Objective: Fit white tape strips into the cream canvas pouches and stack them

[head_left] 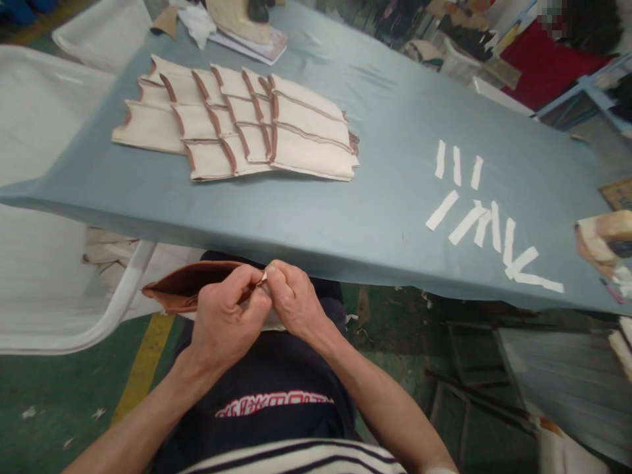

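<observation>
My left hand and my right hand meet just below the table's front edge, over my lap. Both are closed in a pinch on a brown folded piece with a pale lining, at its right end. A tiny white bit shows between the fingertips of both hands. On the grey-blue table beyond, several cream pieces with brown edging lie overlapped in rows. Several white strips lie scattered on the table to the right.
A white plastic bin holding cloth stands at my left. Papers and an iron-like object sit at the table's far end. Cream blocks rest at the right edge. Metal framework and clutter lie under and behind the table.
</observation>
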A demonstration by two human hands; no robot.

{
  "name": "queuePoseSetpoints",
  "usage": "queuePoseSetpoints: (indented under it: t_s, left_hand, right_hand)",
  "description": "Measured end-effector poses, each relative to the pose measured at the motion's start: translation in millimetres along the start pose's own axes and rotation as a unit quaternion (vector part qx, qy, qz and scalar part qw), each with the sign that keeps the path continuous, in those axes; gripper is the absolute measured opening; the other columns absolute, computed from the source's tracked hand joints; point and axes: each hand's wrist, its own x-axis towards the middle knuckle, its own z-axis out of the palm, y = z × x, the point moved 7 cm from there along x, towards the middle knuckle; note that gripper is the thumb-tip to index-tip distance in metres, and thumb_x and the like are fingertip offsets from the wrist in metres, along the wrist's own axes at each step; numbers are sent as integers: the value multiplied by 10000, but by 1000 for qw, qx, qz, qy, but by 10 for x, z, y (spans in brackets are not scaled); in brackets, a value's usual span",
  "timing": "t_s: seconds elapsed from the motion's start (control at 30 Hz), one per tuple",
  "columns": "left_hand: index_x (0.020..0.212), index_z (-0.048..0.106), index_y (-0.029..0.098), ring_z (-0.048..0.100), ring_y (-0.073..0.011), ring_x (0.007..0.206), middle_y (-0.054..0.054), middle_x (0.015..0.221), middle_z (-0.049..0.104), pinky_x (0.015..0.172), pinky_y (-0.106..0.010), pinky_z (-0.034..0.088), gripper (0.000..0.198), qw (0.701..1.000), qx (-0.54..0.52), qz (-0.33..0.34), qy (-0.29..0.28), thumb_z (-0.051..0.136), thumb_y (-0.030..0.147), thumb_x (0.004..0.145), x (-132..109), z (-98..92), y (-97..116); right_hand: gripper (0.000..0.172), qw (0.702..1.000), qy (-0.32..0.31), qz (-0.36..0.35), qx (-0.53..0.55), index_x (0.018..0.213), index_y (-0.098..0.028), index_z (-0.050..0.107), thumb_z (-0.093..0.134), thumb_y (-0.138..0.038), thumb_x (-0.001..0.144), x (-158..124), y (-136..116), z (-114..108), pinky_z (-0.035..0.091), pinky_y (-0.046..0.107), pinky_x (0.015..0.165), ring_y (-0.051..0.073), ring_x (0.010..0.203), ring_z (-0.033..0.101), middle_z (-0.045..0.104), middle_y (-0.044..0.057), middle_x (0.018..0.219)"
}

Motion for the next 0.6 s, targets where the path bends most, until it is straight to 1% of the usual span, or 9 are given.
queuePoseSetpoints:
  t_s: [0.1, 0.17, 0.27, 0.33, 0.37, 0.43, 0.5, 0.53, 0.6]
  left_hand:
    - [783, 733, 228, 627, -165, 501, 25, 603, 703, 504, -255, 453, 249, 998, -39, -9, -58, 549, 333, 913, 102, -53, -43]
    - [775, 739, 232, 681, -190, 566, -5, 669, 754, 523, -262, 495, 261, 992, -76, -15, -102, 566, 366, 916, 198, -117, -43]
    - [737, 736, 232, 735, -220, 696, -49, 823, 820, 604, -273, 554, 244, 983, -110, -10, -148, 602, 372, 885, 349, -249, 19]
    - [752, 765, 223, 727, -218, 723, -57, 868, 828, 609, -266, 534, 240, 976, -113, -6, -184, 612, 363, 873, 425, -310, 84]
    - [772, 784, 217, 712, -210, 713, -54, 861, 821, 592, -256, 508, 247, 972, -112, -7, -207, 615, 364, 875, 450, -325, 121]
    - [807, 811, 208, 657, -183, 653, -32, 786, 776, 549, -234, 450, 265, 963, -112, -6, -247, 619, 375, 883, 479, -341, 205]
    - [802, 804, 206, 562, -149, 568, 9, 662, 676, 503, -214, 390, 262, 955, -122, 0, -271, 624, 377, 886, 481, -354, 303]
    - [780, 792, 209, 509, -134, 532, 29, 610, 618, 486, -208, 365, 257, 953, -129, 10, -275, 621, 370, 886, 475, -364, 358]
    - [743, 775, 220, 449, -115, 488, 52, 550, 559, 461, -203, 323, 246, 954, -137, 38, -265, 614, 341, 886, 453, -397, 454]
  right_hand:
    - [485, 999, -45, -14, 27, 766, -264, 498, 500, -502, 1189, 51, 18, 7, 325, 306, 670, 177, 753, 483, 526, -34, 744]
    - [522, 996, -59, -32, 54, 791, -258, 546, 513, -584, 1197, 78, 17, -62, 384, 291, 665, 176, 753, 536, 568, -33, 739]
    - [465, 994, 3, -83, 70, 924, -246, 652, 575, -633, 1169, 77, -96, -357, 497, 294, 724, 181, 776, 634, 701, -11, 820]
    - [381, 985, 35, -158, 53, 1085, -239, 712, 650, -612, 1133, 23, -311, -561, 581, 334, 859, 208, 905, 733, 806, 36, 996]
    - [359, 977, 34, -207, 33, 1174, -239, 729, 694, -590, 1112, -17, -455, -629, 603, 365, 959, 231, 1024, 772, 839, 65, 1118]
    - [386, 950, 4, -311, -15, 1317, -245, 731, 757, -551, 1082, -109, -751, -688, 588, 423, 1133, 271, 1266, 776, 842, 105, 1347]
    - [408, 919, -37, -389, -55, 1377, -252, 720, 770, -527, 1080, -177, -975, -684, 567, 444, 1193, 283, 1363, 753, 821, 114, 1447]
    - [402, 906, -53, -414, -70, 1368, -254, 720, 770, -528, 1078, -194, -1052, -676, 573, 442, 1173, 281, 1322, 764, 832, 107, 1404]
    - [350, 891, -67, -437, -101, 1272, -259, 729, 773, -536, 1064, -193, -1144, -664, 569, 453, 1131, 260, 1097, 785, 847, 58, 1159]
